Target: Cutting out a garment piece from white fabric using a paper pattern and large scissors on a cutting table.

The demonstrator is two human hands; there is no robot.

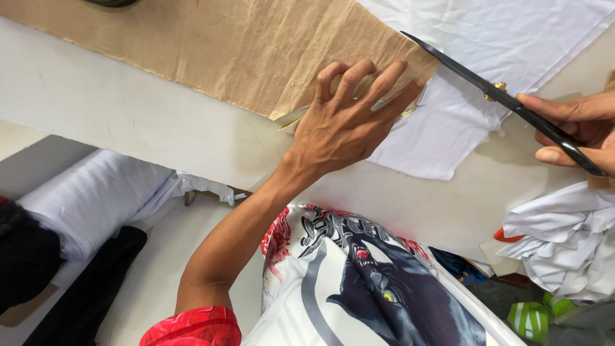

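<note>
At twelve o'clock on the white tabletop (128, 122), the left hand (339, 125) pressed flat, fingers spread, on the crumpled brown paper pattern (243, 51), while the right hand (576, 128) gripped long black scissors (506, 99), whose blades could nick those fingertips (402, 66) or drift through the white fabric (467, 122).

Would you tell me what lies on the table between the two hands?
In the head view, white fabric lies between the left hand and right hand, with the black scissors crossing above it.

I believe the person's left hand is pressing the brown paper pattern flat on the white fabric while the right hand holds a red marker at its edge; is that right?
Not quite: the right hand holds black scissors, not a red marker. The rest stands: the left hand presses the brown paper pattern flat on the white fabric, and the blade meets the pattern's edge. The head view shows this.
</note>
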